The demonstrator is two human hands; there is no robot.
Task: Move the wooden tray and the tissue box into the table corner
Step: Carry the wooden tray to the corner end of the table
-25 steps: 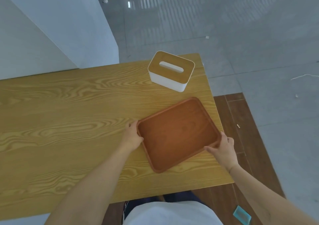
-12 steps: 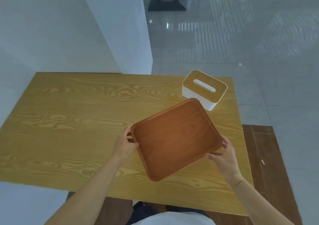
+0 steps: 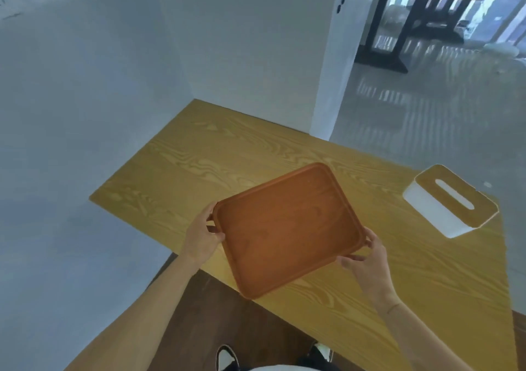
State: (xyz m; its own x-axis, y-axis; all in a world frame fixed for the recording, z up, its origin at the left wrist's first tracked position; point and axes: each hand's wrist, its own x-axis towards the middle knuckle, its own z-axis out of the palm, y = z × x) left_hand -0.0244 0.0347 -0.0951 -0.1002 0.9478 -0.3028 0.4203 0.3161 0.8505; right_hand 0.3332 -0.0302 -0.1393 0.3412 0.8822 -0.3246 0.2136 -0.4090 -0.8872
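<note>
The wooden tray (image 3: 287, 228) is a smooth, reddish-brown rectangle with rounded corners and a low raised rim. It is held above the near part of the worktop (image 3: 199, 159), which has a yellow, strong wavy grain. The left hand (image 3: 202, 235) is closed around its left corner, and the right hand (image 3: 367, 259) is closed around its right corner. The tissue box (image 3: 449, 201) stands at the right side of the worktop, well apart from the tray; it has white walls and a wooden top with an oval slot.
</note>
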